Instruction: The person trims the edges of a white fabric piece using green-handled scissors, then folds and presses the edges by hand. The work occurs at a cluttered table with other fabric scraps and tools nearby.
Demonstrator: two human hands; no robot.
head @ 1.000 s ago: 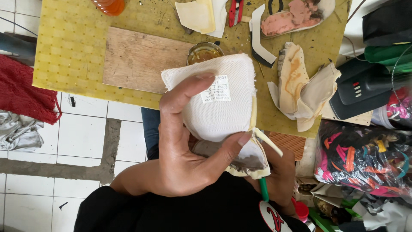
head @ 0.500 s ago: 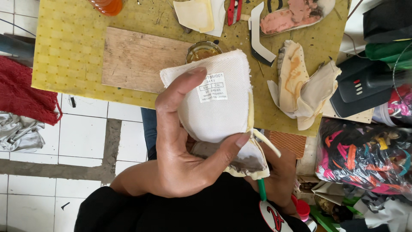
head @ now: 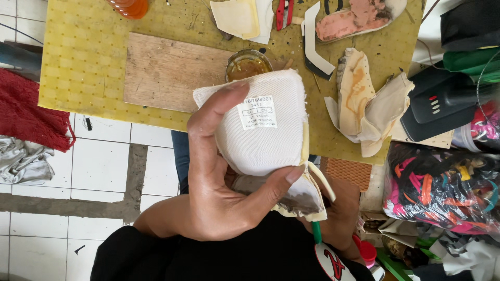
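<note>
Fingers of your left hand are wrapped round the white fabric shoe piece, forefinger up its left edge and thumb pressing its lower right corner; the grip is closed on it. You hold the piece raised above the near edge of the yellow worktable, its sewn label facing you.

Your right hand sits under and behind the piece, mostly hidden. I cannot tell whether it grips anything; a green-handled tool shows just beside it.

Judgement on handling: the piece looks light and soft, a woven textile that bends readily. Frayed layers and a loose cream strip hang at the lower right, so take hold across the firm upper body, not at that corner. The glass jar of amber liquid stands just behind; keep the fabric off it.
</note>
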